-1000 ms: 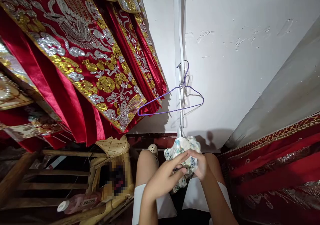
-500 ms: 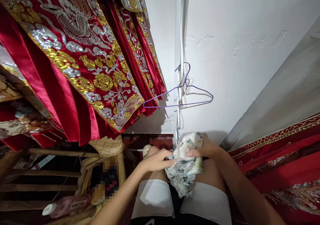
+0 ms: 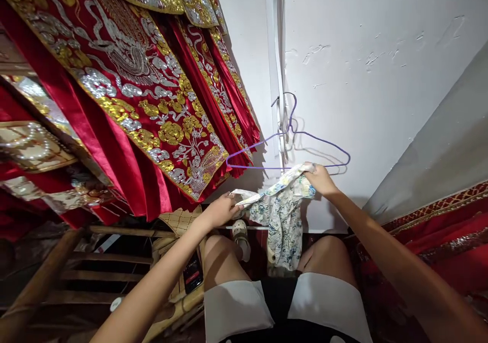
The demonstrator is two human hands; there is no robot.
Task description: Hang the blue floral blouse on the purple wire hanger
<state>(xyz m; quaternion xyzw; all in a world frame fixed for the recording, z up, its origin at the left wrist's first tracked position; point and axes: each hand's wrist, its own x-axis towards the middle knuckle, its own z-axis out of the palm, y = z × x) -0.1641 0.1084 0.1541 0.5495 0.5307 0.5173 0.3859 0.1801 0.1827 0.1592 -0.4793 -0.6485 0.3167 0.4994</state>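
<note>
A white garment with a blue, green and yellow floral print (image 3: 285,226) hangs stretched between my two hands, above my knees. My left hand (image 3: 223,210) is closed on its left end, beside the bottom of the red embroidered cloth. My right hand (image 3: 321,179) pinches its upper right corner, just below the purple wire hanger (image 3: 320,135). The hanger hangs from a white strap (image 3: 280,73) on the wall and carries nothing. The garment's lower part drops in folds between my legs. Its exact cut is hard to make out.
Red cloth with gold and silver embroidery (image 3: 171,129) hangs at the left. A wooden bamboo-like chair (image 3: 110,274) stands at lower left, with a phone (image 3: 192,274) on it. More red trimmed fabric (image 3: 450,226) lies at the right. A clog-style shoe (image 3: 240,231) is on the floor.
The garment was bunched in both hands over my lap. Now it is spread out and raised toward the hanger, my hands having moved forward and farther apart.
</note>
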